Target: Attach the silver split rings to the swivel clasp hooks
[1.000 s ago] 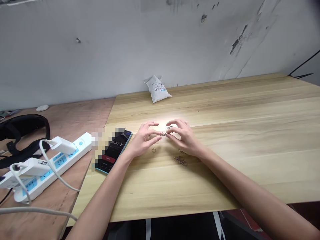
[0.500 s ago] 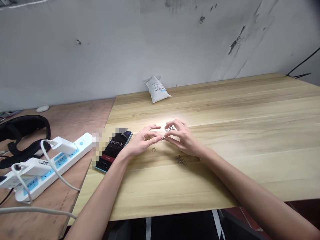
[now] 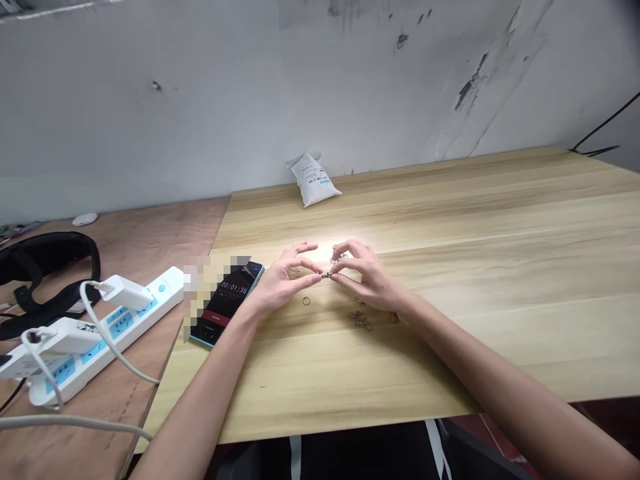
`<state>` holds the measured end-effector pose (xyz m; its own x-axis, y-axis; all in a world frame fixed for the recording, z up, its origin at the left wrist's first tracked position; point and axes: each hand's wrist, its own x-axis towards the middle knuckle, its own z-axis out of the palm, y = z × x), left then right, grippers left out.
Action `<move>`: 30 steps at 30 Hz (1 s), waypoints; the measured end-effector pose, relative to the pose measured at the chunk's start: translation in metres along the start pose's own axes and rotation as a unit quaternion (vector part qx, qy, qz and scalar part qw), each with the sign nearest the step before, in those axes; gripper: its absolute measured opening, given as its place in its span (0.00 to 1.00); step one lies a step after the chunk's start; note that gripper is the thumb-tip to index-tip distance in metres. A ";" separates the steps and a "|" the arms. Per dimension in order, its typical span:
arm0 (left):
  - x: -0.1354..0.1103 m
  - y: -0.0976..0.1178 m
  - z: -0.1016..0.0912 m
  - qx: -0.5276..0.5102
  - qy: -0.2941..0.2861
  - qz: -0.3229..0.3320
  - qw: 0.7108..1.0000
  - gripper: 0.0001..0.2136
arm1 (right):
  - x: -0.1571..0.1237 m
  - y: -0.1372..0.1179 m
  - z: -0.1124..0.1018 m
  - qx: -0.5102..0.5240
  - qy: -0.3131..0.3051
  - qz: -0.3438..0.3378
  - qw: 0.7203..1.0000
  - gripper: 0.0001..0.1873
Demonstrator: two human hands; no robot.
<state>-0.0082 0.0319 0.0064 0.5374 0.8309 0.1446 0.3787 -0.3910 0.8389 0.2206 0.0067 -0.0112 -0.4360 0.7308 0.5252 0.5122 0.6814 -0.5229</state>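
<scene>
My left hand (image 3: 281, 280) pinches one end of a small metal piece (image 3: 327, 275) between thumb and index finger. At its other end, the thumb and fingertips of my right hand (image 3: 369, 275) are closed on the same piece, perhaps a clasp; it is too small to be sure. A single metal ring (image 3: 307, 301) lies on the table just below the fingertips. More rings (image 3: 296, 272) show through the gap under my left fingers. Behind my right fingers sits a cluster of shiny metal pieces (image 3: 341, 257), partly hidden. A darker pile of small metal hardware (image 3: 360, 321) rests below my right hand.
A phone (image 3: 229, 300) with a running timer lies beside my left wrist. Farther left, a white power strip (image 3: 120, 327) with plugged-in chargers and cables stands near a black strap (image 3: 55, 280). A white labelled packet (image 3: 316, 181) leans near the wall at the table's back.
My left index finger has come down toward the thumb, onto the small metal piece. The rings beneath my left hand show more clearly. My right hand has barely moved.
</scene>
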 end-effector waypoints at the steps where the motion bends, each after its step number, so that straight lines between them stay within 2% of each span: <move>1: 0.001 0.000 0.002 0.016 0.023 0.012 1.000 0.07 | 0.000 -0.001 0.000 0.012 0.005 0.010 1.000 0.05; 5: 0.003 0.001 0.009 0.052 0.105 0.032 0.993 0.05 | 0.001 -0.006 0.003 0.039 0.035 0.040 0.998 0.06; 8: 0.005 0.001 0.013 0.043 0.128 0.014 0.991 0.05 | 0.002 -0.006 0.003 0.039 0.047 0.060 0.996 0.06; 13: 0.005 0.001 0.012 0.031 0.104 0.002 0.994 0.04 | 0.002 -0.002 0.000 0.083 0.049 0.094 0.991 0.05; 19: 0.002 0.002 0.010 0.011 0.064 0.009 0.998 0.07 | 0.001 -0.002 0.000 0.090 0.046 0.087 0.991 0.05; 23: 0.002 0.000 0.010 0.027 0.072 0.024 0.997 0.06 | 0.001 0.000 0.000 0.073 0.047 0.082 0.993 0.05; 27: 0.002 -0.001 0.008 0.109 0.111 0.076 0.985 0.05 | 0.001 0.003 0.000 0.068 0.042 0.079 0.994 0.05; 30: 0.002 0.001 0.010 0.257 0.161 0.147 0.941 0.04 | 0.001 0.001 0.001 0.085 0.047 0.093 0.991 0.05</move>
<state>0.0007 0.0296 0.0029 0.4503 0.7013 0.5526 0.6087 -0.6939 0.3846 0.2201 0.0085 -0.0118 -0.2708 0.8430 0.4648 0.4420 0.5378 -0.7179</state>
